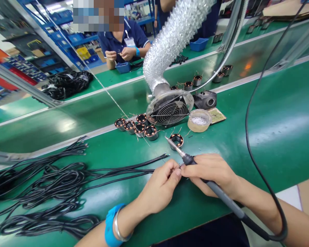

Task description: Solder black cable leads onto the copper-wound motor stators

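Note:
My right hand [213, 173] is wrapped around a soldering iron [222, 195], whose metal tip points up and left. Just behind that tip stands a copper-wound motor stator [176, 140] with loose wire ends. My left hand [162, 185] is closed in a pinch, its fingertips meeting those of my right hand. A black cable [134, 174] runs from the left into my left hand; the end between the fingertips is mostly hidden. Other black cables [54, 185] lie in loops on the green table to the left.
Several stators [139, 128] stand beside a round fume extractor [171, 111] with a silver duct [167, 41]. A bowl of solder bits [199, 120] and a soldering iron holder [207, 99] are right of it. The iron's cord [249, 137] arcs at right. A co-worker [126, 41] sits opposite.

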The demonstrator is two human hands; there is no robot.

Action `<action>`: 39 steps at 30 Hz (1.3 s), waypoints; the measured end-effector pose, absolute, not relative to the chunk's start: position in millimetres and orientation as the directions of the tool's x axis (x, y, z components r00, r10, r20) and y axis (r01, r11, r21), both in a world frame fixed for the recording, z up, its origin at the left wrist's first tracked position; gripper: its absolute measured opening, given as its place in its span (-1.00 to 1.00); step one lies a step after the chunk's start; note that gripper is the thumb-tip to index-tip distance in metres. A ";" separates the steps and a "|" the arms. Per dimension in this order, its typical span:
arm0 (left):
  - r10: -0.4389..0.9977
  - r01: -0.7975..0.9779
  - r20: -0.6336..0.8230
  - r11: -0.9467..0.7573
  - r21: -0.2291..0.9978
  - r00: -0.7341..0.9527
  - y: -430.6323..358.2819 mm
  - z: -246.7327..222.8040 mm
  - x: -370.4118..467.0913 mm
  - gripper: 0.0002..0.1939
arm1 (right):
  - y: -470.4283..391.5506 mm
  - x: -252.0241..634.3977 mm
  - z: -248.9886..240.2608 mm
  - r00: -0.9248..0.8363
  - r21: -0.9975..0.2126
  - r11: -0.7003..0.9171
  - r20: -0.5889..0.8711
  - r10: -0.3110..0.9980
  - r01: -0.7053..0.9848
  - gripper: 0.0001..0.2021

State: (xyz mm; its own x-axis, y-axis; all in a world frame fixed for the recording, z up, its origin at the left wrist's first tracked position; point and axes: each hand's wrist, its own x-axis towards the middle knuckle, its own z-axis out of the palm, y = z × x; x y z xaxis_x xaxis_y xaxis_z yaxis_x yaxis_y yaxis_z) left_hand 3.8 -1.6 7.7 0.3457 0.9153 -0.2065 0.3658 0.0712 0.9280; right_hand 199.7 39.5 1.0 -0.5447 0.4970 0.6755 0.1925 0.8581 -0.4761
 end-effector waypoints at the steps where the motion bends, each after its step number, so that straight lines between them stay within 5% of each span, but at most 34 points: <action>1: 0.918 0.427 -0.183 0.017 0.904 0.351 -1.1 12.2 3.4 -0.72 | 38.2 200.9 1.0 -0.529 -0.492 0.850 0.678 0.510 0.190 -0.75; 8: 0.918 0.437 -0.198 0.030 0.899 0.344 1.7 14.6 2.4 -0.74 | 27.3 201.6 -1.4 -0.553 -0.549 0.807 0.613 0.565 0.216 -0.75; 12: 0.885 0.188 -0.303 0.250 0.950 0.354 2.3 3.7 7.2 -0.67 | 24.7 195.7 -3.3 -0.500 -0.538 0.812 0.651 0.571 0.228 -0.75; 17: 0.783 -0.100 -0.443 0.532 0.841 0.436 1.6 1.5 16.1 -0.63 | 24.4 193.2 -6.7 -0.498 -0.520 0.818 0.656 0.567 0.245 -0.71; 33: 0.837 -0.041 -0.389 0.436 0.899 0.386 -2.8 -0.1 18.2 -0.50 | 16.9 192.9 -4.8 -0.355 -0.516 0.799 0.716 0.601 0.309 -0.76; 39: 0.867 -0.021 -0.407 0.431 0.902 0.288 -4.5 -2.1 20.2 -0.54 | 13.9 203.0 -8.5 -0.401 -0.643 0.710 0.593 0.698 0.287 -0.72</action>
